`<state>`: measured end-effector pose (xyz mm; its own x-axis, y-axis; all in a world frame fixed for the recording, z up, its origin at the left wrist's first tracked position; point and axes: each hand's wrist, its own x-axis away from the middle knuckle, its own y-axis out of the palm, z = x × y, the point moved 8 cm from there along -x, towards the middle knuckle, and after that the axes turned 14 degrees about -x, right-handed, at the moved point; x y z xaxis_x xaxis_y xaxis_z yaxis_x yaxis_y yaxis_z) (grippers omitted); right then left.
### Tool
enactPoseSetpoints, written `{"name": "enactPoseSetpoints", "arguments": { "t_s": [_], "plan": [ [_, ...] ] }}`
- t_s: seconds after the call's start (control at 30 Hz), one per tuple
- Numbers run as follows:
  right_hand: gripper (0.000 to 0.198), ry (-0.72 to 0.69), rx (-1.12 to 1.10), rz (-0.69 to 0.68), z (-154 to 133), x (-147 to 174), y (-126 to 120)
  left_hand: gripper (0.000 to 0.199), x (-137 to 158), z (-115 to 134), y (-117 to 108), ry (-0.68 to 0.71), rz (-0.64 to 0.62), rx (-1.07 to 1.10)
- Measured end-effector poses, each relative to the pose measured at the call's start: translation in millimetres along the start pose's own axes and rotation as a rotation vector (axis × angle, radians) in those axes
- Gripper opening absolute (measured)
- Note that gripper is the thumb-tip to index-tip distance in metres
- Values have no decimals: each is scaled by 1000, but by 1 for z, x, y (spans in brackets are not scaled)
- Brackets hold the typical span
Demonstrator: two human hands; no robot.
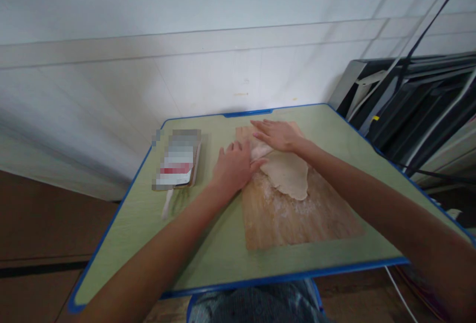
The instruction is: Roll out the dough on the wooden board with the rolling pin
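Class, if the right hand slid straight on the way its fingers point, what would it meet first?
Beyond the wooden board, the right hand would probably come first to the blue strip on the far edge of the table, before the wall; whether it would touch or clear the strip is unclear.

Right fingers (265, 126) straight, farther forward than left fingers (237, 148)

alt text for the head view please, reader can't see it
A person's left hand and right hand are at a flattened sheet of dough on a floured wooden board. The board lies on a green, blue-edged table, right of a pixelated device.
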<state>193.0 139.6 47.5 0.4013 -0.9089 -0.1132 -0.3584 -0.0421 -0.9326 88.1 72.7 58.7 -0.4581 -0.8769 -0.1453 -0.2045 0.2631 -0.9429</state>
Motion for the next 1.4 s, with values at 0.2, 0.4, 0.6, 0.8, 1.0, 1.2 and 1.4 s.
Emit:
{"name": "enactPoseSetpoints", "arguments": {
  "t_s": [0.2, 0.4, 0.6, 0.8, 1.0, 1.2, 1.4],
  "plan": [
    [66, 24, 35, 35, 5, 7, -1, 67, -8, 2, 2, -10, -7, 3],
    [68, 64, -6, -7, 8, -32, -2, 60, -26, -25, 12, -115, -93, 88],
    [73, -40, 22, 12, 6, 4, 1, 60, -8, 1, 2, -20, 10, 9],
    [67, 37, -15, 7, 14, -30, -2, 57, -41, -30, 13, -149, 1, 68],
    [67, -65, -3, 34, 4, 1, -1, 58, -13, -4, 5, -49, -12, 81],
    [66, 10, -19, -25, 6, -18, -2, 59, -31, -15, 14, -70, -67, 104],
    [66, 54, -44, -34, 9, -33, -3, 49, -38, -15, 17, 39, -102, 68]
  ]
}}
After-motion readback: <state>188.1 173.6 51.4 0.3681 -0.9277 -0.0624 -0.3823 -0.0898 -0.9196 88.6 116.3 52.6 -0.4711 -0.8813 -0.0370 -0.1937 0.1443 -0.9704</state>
